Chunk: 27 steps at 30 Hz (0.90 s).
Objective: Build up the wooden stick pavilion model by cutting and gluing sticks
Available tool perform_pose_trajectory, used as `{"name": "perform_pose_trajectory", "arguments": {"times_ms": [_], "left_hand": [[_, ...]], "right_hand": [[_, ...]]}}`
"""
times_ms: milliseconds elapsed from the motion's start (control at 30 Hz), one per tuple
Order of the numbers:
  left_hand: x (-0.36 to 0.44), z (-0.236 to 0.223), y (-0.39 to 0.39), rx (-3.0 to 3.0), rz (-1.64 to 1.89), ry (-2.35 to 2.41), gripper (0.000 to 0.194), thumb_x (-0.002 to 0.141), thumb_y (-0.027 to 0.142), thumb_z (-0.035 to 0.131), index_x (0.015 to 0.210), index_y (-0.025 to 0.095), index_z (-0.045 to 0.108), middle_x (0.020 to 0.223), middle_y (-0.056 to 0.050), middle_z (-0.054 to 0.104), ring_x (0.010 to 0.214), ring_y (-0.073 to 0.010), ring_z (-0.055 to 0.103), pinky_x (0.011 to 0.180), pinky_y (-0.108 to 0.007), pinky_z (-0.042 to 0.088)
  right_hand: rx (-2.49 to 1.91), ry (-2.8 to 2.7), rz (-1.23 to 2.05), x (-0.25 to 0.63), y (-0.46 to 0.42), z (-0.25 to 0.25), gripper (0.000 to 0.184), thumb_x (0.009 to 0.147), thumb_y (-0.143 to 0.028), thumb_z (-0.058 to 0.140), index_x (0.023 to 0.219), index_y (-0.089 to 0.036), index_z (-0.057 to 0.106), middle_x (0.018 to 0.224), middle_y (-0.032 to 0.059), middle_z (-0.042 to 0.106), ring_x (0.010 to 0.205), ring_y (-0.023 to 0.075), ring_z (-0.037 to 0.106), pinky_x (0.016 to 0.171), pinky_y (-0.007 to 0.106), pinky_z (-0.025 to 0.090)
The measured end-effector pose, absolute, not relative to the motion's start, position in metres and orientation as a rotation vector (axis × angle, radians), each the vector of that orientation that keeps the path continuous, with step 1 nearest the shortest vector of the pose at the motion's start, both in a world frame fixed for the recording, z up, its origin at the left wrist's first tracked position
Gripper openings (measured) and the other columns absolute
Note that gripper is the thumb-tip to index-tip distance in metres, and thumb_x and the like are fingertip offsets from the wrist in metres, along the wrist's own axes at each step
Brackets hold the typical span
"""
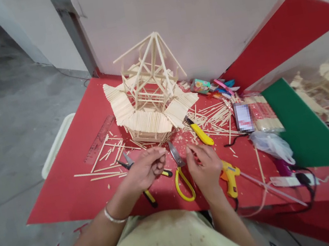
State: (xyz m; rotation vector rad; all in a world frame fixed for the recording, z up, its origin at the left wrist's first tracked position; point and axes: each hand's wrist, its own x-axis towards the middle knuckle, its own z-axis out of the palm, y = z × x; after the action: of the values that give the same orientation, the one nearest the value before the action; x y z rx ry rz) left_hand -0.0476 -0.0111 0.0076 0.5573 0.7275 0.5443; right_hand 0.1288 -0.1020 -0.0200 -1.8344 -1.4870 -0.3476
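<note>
My left hand (147, 170) is raised over the table's front part, thumb and fingertips pinched together. My right hand (205, 166) faces it a short way off, its fingers also drawn into a pinch. Whatever sits between the fingertips is too small to make out. Between the hands lies a pair of scissors (184, 185) with yellow handles. Pliers (150, 197) with black and yellow handles are partly hidden under my left hand. Beyond both hands stands a pavilion-like model (148, 121) built of thin wooden sticks, with slatted lower roof panels and an open peaked frame.
The table (69, 195) is red. A yellow cutter knife (201, 133) lies by loose sticks (217, 113). On the right are a yellow glue gun (231, 179), phone (244, 117), plastic bag (272, 146), power strip (285, 181) and green board (309, 131). A ruler (99, 138) lies left.
</note>
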Motion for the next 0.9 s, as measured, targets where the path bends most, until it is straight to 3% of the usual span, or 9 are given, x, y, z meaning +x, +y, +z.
{"name": "perform_pose_trajectory", "arguments": {"times_ms": [100, 200, 333, 733, 900], "left_hand": [[-0.073, -0.02, -0.013, 0.999, 0.629, 0.945, 0.021, 0.075, 0.036, 0.077, 0.071, 0.018, 0.069, 0.055, 0.0, 0.055, 0.046, -0.0086, 0.041, 0.045, -0.02, 0.031], [-0.092, -0.04, -0.008, 1.478, 0.689, 1.098, 0.012, 0.077, 0.032, 0.075, 0.071, 0.022, 0.074, 0.069, -0.005, 0.064, 0.067, -0.0164, 0.054, 0.062, -0.024, 0.042], [-0.1, -0.056, -0.002, 1.883, 0.606, 1.252, 0.018, 0.087, 0.034, 0.063, 0.078, 0.024, 0.075, 0.082, -0.006, 0.067, 0.083, -0.0214, 0.059, 0.079, -0.03, 0.044], [-0.096, -0.036, 0.002, 2.068, 0.539, 1.326, 0.02, 0.091, 0.028, 0.055, 0.096, 0.025, 0.074, 0.101, -0.007, 0.072, 0.093, -0.0237, 0.064, 0.08, -0.031, 0.044], [-0.118, -0.034, 0.007, 2.024, 0.63, 1.441, 0.022, 0.09, 0.026, 0.054, 0.094, 0.023, 0.075, 0.094, -0.005, 0.073, 0.089, -0.0218, 0.064, 0.078, -0.031, 0.045]], "right_hand": [[-1.957, -1.573, -0.166, 0.123, -0.111, -0.027, 0.017, 0.094, -0.027, 0.059, 0.095, -0.02, 0.074, 0.087, 0.0047, 0.073, 0.08, 0.0154, 0.066, 0.075, 0.026, 0.049], [-2.034, -1.681, 0.022, 0.112, -0.113, -0.033, 0.02, 0.096, -0.031, 0.056, 0.094, -0.022, 0.074, 0.087, 0.0022, 0.073, 0.08, 0.0138, 0.065, 0.071, 0.024, 0.044], [-2.084, -1.803, 0.149, 0.099, -0.109, -0.039, 0.02, 0.097, -0.033, 0.055, 0.094, -0.025, 0.074, 0.088, 0.0008, 0.071, 0.082, 0.0141, 0.063, 0.07, 0.025, 0.038], [-2.123, -1.895, 0.117, 0.095, -0.083, -0.032, 0.02, 0.098, -0.033, 0.055, 0.1, -0.027, 0.073, 0.092, 0.0021, 0.069, 0.083, 0.0163, 0.06, 0.067, 0.028, 0.033], [-2.138, -1.895, 0.14, 0.095, -0.088, -0.038, 0.017, 0.096, -0.032, 0.058, 0.094, -0.026, 0.074, 0.088, 0.0021, 0.069, 0.079, 0.0159, 0.06, 0.064, 0.029, 0.031]]}}
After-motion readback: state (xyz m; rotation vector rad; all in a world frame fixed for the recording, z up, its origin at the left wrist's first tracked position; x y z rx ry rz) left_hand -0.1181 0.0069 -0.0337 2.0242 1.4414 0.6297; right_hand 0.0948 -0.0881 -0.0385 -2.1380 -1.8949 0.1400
